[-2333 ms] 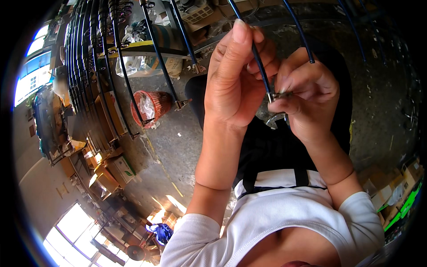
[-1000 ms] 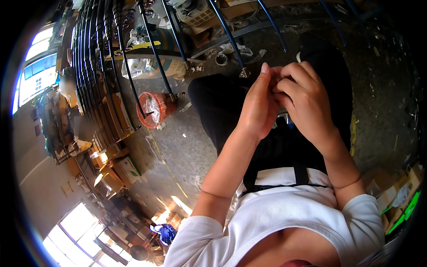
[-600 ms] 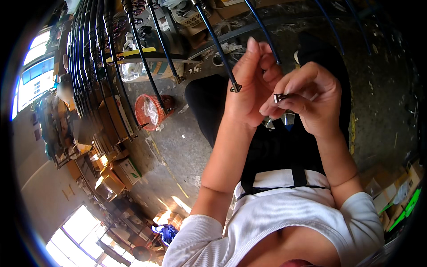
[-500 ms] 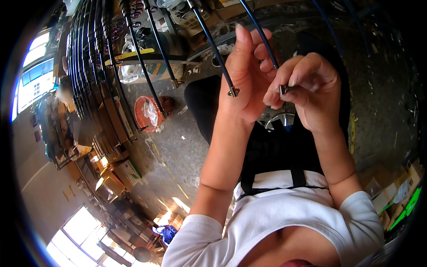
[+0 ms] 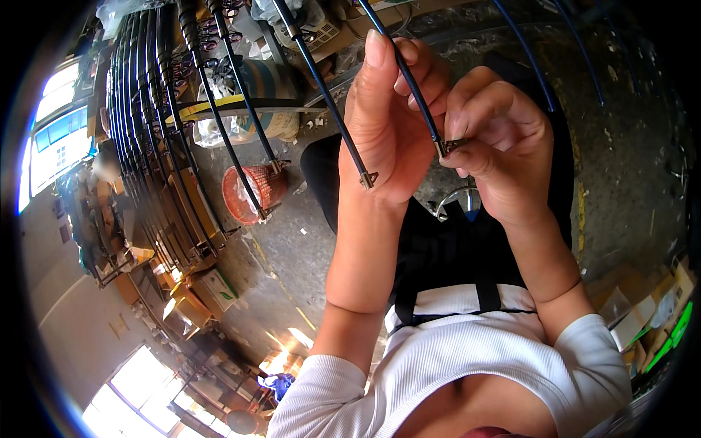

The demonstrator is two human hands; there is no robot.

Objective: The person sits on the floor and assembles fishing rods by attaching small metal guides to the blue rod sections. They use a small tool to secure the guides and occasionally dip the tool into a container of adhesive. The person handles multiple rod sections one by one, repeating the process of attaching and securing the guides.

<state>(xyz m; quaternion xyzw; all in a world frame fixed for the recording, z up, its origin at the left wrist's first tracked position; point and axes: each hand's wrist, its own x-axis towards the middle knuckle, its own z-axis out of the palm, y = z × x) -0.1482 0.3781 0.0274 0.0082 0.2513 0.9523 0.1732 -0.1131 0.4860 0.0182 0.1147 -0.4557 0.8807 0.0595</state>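
A thin dark blue fishing rod (image 5: 413, 82) slants down between my hands. My left hand (image 5: 391, 131) is closed around it, thumb on one side and curled fingers on the other. At the rod's lower end, my right hand (image 5: 504, 139) pinches a small metal tip fitting (image 5: 450, 145) between thumb and forefinger. The fitting meets the rod end; how far it is seated I cannot tell. A neighbouring rod (image 5: 328, 98) hangs in front of my left palm and wrist, a similar metal fitting (image 5: 367, 179) on its end.
Several more rods (image 5: 219, 124) hang in a row to the left, many with end fittings. Bare-ended blue rods (image 5: 527, 55) hang at the right. A red basket (image 5: 269, 186) stands on the floor. Cardboard boxes (image 5: 186, 310) lie at left; a yellow strip (image 5: 212, 107) runs behind the rods.
The metal fitting in my right hand has come up to the end of the blue rod. My left hand has shifted slightly left, and the nearby rods have swung left.
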